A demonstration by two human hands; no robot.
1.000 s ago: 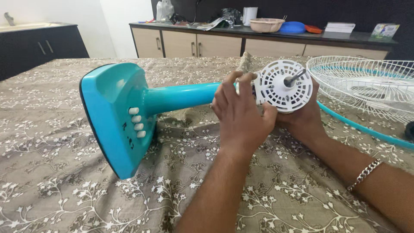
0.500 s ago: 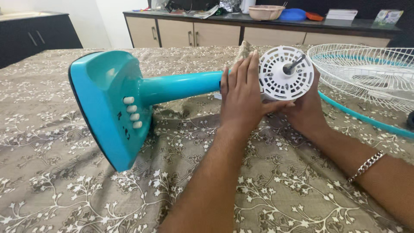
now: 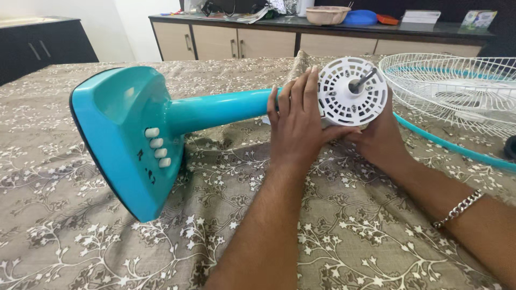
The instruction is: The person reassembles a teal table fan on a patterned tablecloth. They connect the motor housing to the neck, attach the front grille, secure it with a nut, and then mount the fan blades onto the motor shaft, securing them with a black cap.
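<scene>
A turquoise table fan lies on its side on the patterned tablecloth (image 3: 107, 252). Its square base (image 3: 123, 137) with white push buttons faces me at left, and the turquoise neck (image 3: 215, 110) runs right to a white round motor housing (image 3: 352, 91) with a dark shaft sticking out. My left hand (image 3: 298, 123) wraps around the neck just behind the housing, fingers up. My right hand (image 3: 379, 139) cups the housing from below and behind; most of its fingers are hidden.
A white wire fan guard with a turquoise rim (image 3: 457, 91) lies at right, close to my right hand. A dark counter (image 3: 322, 27) at the back holds a beige bowl (image 3: 328, 13), blue and orange lids and papers. A dark cabinet (image 3: 43, 45) stands at left.
My left hand went from curled at the housing's edge to fingers laid flat along the neck. The fan's base has swung slightly left and nearer; my right hand kept its hold.
</scene>
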